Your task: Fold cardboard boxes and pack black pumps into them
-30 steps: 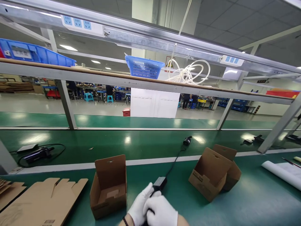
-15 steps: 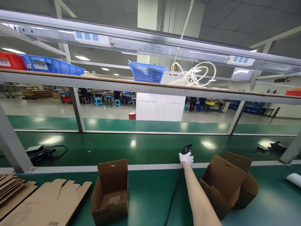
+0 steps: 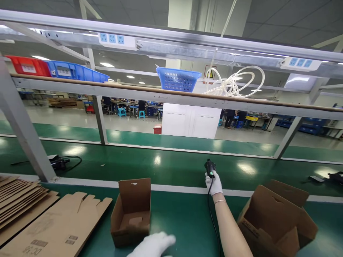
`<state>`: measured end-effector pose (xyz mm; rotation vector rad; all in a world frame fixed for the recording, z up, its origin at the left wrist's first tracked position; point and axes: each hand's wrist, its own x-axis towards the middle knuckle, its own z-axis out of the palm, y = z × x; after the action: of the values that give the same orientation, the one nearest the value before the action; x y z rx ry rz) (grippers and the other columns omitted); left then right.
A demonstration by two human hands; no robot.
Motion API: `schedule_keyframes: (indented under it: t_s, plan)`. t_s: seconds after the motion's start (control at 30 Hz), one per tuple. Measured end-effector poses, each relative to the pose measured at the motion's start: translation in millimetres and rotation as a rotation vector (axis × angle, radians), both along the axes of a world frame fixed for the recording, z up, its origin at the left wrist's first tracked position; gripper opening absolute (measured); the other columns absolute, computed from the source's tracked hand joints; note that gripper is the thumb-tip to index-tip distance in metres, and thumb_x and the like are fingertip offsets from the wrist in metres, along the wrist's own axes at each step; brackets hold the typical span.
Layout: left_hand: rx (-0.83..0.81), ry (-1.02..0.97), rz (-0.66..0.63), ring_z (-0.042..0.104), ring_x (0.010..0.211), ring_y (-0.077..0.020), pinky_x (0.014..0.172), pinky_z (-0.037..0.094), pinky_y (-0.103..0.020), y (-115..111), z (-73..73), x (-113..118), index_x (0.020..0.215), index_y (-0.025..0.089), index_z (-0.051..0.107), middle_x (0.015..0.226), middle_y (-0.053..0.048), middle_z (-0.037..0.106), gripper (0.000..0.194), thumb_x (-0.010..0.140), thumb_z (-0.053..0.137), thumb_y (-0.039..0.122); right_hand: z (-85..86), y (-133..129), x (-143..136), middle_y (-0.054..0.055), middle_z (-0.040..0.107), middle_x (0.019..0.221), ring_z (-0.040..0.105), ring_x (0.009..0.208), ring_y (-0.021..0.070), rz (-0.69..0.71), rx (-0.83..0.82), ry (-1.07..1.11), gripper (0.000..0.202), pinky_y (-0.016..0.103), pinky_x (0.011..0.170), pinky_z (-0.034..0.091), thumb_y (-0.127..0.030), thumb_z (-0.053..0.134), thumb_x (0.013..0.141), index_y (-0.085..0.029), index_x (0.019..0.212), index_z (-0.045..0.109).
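My right hand (image 3: 214, 182), in a white glove, is wrapped round a black corded device (image 3: 210, 167) with a small green mark. It holds the device upright over the white strip at the belt's near edge. A black cord (image 3: 211, 214) hangs from it toward me over the green table. My left hand (image 3: 157, 244), also gloved, shows at the bottom edge with its fingers stretched out and nothing seen in them. Just above it stands an open brown cardboard box (image 3: 131, 233). More open boxes (image 3: 268, 228) stand right of my right forearm.
Flat cardboard blanks (image 3: 53, 228) lie stacked at the left. Other black corded devices lie at the belt's left (image 3: 60, 163) and right (image 3: 336, 177). Metal posts (image 3: 28, 125) carry a shelf (image 3: 150, 92) with bins, a blue basket (image 3: 179, 79) and coiled white tubing (image 3: 235, 84).
My right hand has lifted and turned the black device, which now shows its green mark. My left hand has come into view at the bottom. The whole view has shifted slightly.
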<state>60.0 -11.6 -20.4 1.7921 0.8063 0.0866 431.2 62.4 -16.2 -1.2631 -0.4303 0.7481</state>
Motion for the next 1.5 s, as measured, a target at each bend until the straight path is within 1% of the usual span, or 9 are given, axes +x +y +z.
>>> schedule_keyframes:
  t_s: [0.17, 0.37, 0.5, 0.7, 0.93, 1.03, 1.2, 1.33, 1.5]
  plan:
    - [0.028, -0.452, 0.296, 0.029, 0.142, -0.0352, 0.116, 0.025, -0.05, -10, 41.4, 64, 0.155, 0.018, 0.013, 0.157, -0.018, 0.029, 0.11, 0.069, 0.074, 0.049, 12.1, -51, -99, 0.0, 0.065, 0.077, 0.046, 0.045, 0.0078, 0.249, 0.243, -0.037, 0.052, 0.019, 0.038, 0.041, -0.048, 0.073, 0.071, -0.021, 0.112, 0.055]
    - [-0.193, -1.098, 0.72, 0.064, 0.1, -0.027, 0.094, 0.048, -0.04, -13, 52.3, 80, 0.112, 0.017, 0.063, 0.102, -0.009, 0.069, 0.061, 0.059, 0.085, 0.038, 49.6, -136, -180, 0.004, 0.07, 0.112, 0.067, 0.102, 0.0231, 0.579, 0.073, -0.913, 0.068, 0.036, 0.089, 0.054, -0.024, 0.065, 0.074, -0.03, 0.139, 0.049]
    - [-0.373, -1.121, 0.354, 0.066, 0.076, -0.0211, 0.073, 0.052, -0.034, -10, 39.0, 27, 0.104, 0.017, 0.064, 0.08, -0.004, 0.068, 0.067, 0.045, 0.093, 0.03, 84.5, -169, -148, -0.001, 0.074, 0.083, 0.07, 0.076, 0.0191, 0.835, -0.103, -1.245, 0.036, 0.028, 0.071, 0.056, -0.022, 0.063, 0.077, -0.029, 0.111, 0.071]
    - [-0.46, -0.732, 0.019, 0.066, 0.078, -0.0213, 0.071, 0.053, -0.032, -12, 30.4, -16, 0.106, 0.016, 0.065, 0.09, -0.006, 0.069, 0.079, 0.034, 0.097, 0.03, 128.0, -175, -146, 0.001, 0.068, 0.073, 0.062, 0.065, 0.0125, 0.906, 0.359, -1.44, 0.013, 0.022, 0.061, 0.046, -0.024, 0.059, 0.091, -0.023, 0.084, 0.07]
    - [-0.142, -0.284, -0.421, 0.065, 0.078, -0.0233, 0.077, 0.054, -0.033, -22, 48.5, -12, 0.089, 0.019, 0.071, 0.084, 0.0, 0.071, 0.049, 0.044, 0.089, 0.028, 103.9, -121, -205, -0.006, 0.061, 0.065, 0.055, 0.06, 0.0103, 1.173, 0.041, -1.088, 0.031, 0.02, 0.056, 0.042, -0.029, 0.088, 0.054, -0.019, 0.063, 0.06]
    - [0.208, -0.308, -0.243, 0.066, 0.079, -0.0237, 0.078, 0.054, -0.033, -33, 54.5, -20, 0.091, 0.02, 0.07, 0.086, 0.0, 0.072, 0.039, 0.053, 0.078, 0.019, 84.2, -119, -209, -0.005, 0.061, 0.067, 0.055, 0.062, 0.0116, 1.079, -0.139, -0.984, 0.024, 0.021, 0.056, 0.043, -0.032, 0.078, 0.065, -0.019, 0.065, 0.058]
    - [0.483, -0.474, 0.397, 0.065, 0.097, -0.0276, 0.093, 0.052, -0.039, -47, 48.9, -29, 0.111, 0.019, 0.06, 0.107, -0.007, 0.069, 0.057, 0.056, 0.076, 0.023, 80.6, -150, -214, 0.003, 0.072, 0.093, 0.066, 0.082, 0.0197, 0.958, 0.073, -1.058, 0.032, 0.03, 0.077, 0.051, -0.045, 0.051, 0.089, -0.023, 0.106, 0.066]
    - [0.528, -0.602, 0.523, 0.064, 0.105, -0.0301, 0.098, 0.05, -0.042, -46, 45.3, -32, 0.117, 0.019, 0.055, 0.114, -0.011, 0.066, 0.064, 0.059, 0.078, 0.029, 89.6, -161, -230, 0.003, 0.073, 0.11, 0.07, 0.096, 0.0286, 0.964, 0.024, -1.153, 0.085, 0.036, 0.082, 0.054, -0.043, 0.077, 0.069, -0.032, 0.145, 0.041]
    - [0.753, -0.387, 0.543, 0.021, 0.144, -0.0408, 0.118, 0.019, -0.056, -10, 48.6, -90, 0.15, 0.02, 0.018, 0.156, -0.019, 0.023, 0.125, 0.05, 0.089, 0.043, 105.5, -135, -226, 0.007, 0.072, 0.113, 0.07, 0.098, 0.0262, 0.808, 0.2, -1.306, 0.068, 0.034, 0.087, 0.054, -0.047, 0.065, 0.083, -0.025, 0.144, 0.045]
